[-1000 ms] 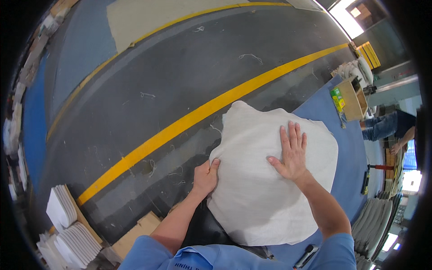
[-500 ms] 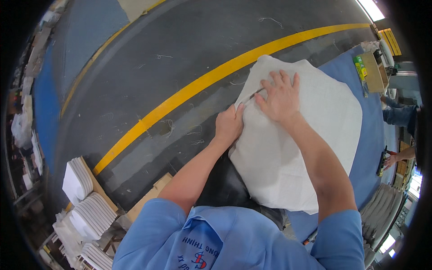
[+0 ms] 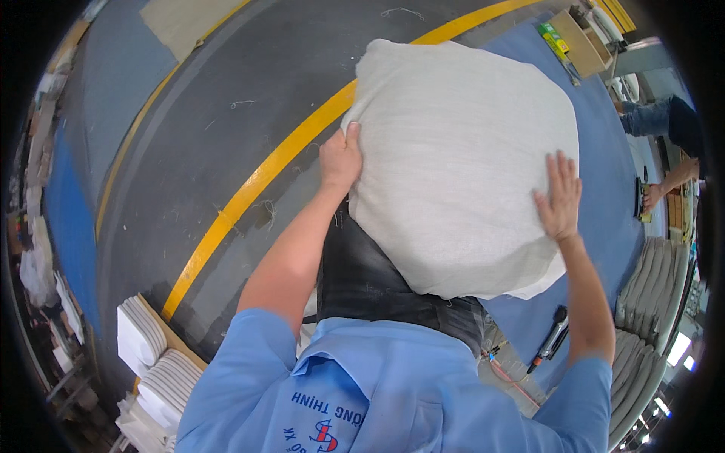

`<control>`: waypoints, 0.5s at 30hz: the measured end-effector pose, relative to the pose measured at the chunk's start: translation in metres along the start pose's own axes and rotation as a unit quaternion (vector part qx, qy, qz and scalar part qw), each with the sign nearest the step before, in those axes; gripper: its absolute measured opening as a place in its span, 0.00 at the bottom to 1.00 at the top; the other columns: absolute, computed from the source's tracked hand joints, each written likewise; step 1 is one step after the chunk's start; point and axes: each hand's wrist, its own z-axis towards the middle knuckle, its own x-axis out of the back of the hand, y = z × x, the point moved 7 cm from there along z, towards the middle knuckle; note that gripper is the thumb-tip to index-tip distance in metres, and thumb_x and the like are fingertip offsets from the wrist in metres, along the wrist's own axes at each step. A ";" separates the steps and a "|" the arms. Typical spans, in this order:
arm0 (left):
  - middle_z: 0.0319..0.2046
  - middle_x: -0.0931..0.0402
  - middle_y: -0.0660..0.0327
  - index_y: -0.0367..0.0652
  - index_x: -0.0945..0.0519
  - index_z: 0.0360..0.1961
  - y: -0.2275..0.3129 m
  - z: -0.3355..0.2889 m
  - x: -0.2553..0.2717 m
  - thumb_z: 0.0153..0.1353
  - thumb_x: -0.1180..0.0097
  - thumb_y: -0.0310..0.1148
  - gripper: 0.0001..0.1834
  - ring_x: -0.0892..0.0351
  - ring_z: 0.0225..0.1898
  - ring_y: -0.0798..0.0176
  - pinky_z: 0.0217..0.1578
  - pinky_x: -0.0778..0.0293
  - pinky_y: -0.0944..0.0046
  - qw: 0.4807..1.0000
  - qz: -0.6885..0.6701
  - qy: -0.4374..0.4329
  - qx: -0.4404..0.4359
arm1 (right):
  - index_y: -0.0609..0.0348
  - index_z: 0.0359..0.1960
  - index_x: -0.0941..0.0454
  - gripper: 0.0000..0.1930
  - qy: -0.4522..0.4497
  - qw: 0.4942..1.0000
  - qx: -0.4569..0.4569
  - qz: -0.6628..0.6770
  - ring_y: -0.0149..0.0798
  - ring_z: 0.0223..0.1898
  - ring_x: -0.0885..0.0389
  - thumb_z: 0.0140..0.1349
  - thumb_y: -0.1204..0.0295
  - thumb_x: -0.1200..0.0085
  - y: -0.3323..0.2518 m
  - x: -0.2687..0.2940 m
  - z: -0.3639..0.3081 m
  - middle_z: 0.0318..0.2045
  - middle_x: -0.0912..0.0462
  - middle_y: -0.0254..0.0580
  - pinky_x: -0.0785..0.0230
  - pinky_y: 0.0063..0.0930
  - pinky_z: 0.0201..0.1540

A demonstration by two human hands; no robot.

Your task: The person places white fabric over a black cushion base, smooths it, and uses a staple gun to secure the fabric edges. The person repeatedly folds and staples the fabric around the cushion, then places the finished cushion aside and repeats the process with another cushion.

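Observation:
A rounded panel covered with off-white woven fabric [image 3: 461, 166] lies in front of me, partly over a blue-topped table [image 3: 608, 181]. My left hand [image 3: 342, 157] grips its left edge, the thumb on top and the fingers curled out of sight below. On the opposite side, my right hand [image 3: 560, 198] rests flat on the fabric near the right edge, fingers stretched out. The cloth looks mostly smooth, with a loose, uneven edge at the lower right. What lies under the fabric is hidden.
A black-and-grey hand tool [image 3: 549, 341] lies by my right forearm. Stacked grey cushions [image 3: 653, 291] stand at right, white curved pieces [image 3: 162, 370] at lower left. A wooden box [image 3: 580, 45] sits far right. Another person's hand [image 3: 654, 198] touches a dark tool.
The fabric-covered panel has shifted left and away from my body. My right hand has moved from its upper left part to its right edge. My left hand still grips the left edge.

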 end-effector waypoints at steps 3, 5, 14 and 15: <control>0.36 0.17 0.35 0.33 0.17 0.36 -0.009 -0.001 -0.001 0.78 0.52 0.54 0.31 0.18 0.44 0.27 0.46 0.24 0.39 0.999 0.004 -0.025 0.020 | 0.44 0.81 0.40 0.52 -0.016 0.994 0.092 0.051 0.61 0.84 0.63 0.65 0.22 0.63 -0.076 -0.003 -0.034 0.83 0.52 0.55 0.73 0.70 0.79; 0.38 0.17 0.35 0.34 0.16 0.38 -0.012 0.000 0.001 0.78 0.53 0.54 0.30 0.18 0.46 0.28 0.47 0.24 0.39 1.000 0.003 -0.021 0.012 | 0.43 0.80 0.38 0.56 -0.028 0.987 0.138 0.073 0.63 0.84 0.65 0.59 0.17 0.62 -0.127 0.000 -0.043 0.83 0.53 0.58 0.77 0.74 0.78; 0.44 0.15 0.37 0.33 0.14 0.49 -0.011 -0.001 -0.009 0.78 0.53 0.51 0.28 0.16 0.50 0.32 0.53 0.24 0.44 0.997 -0.022 -0.063 0.040 | 0.27 0.82 0.44 0.53 -0.148 0.971 0.161 0.095 0.74 0.82 0.69 0.55 0.33 0.35 -0.253 0.007 -0.023 0.84 0.61 0.56 0.65 0.87 0.73; 0.44 0.15 0.36 0.31 0.15 0.49 -0.005 -0.002 -0.011 0.79 0.53 0.50 0.28 0.16 0.50 0.32 0.53 0.24 0.45 0.996 -0.047 -0.073 0.038 | 0.26 0.82 0.44 0.52 -0.149 0.972 0.153 0.094 0.74 0.82 0.68 0.55 0.37 0.33 -0.261 0.006 -0.021 0.84 0.61 0.56 0.64 0.87 0.72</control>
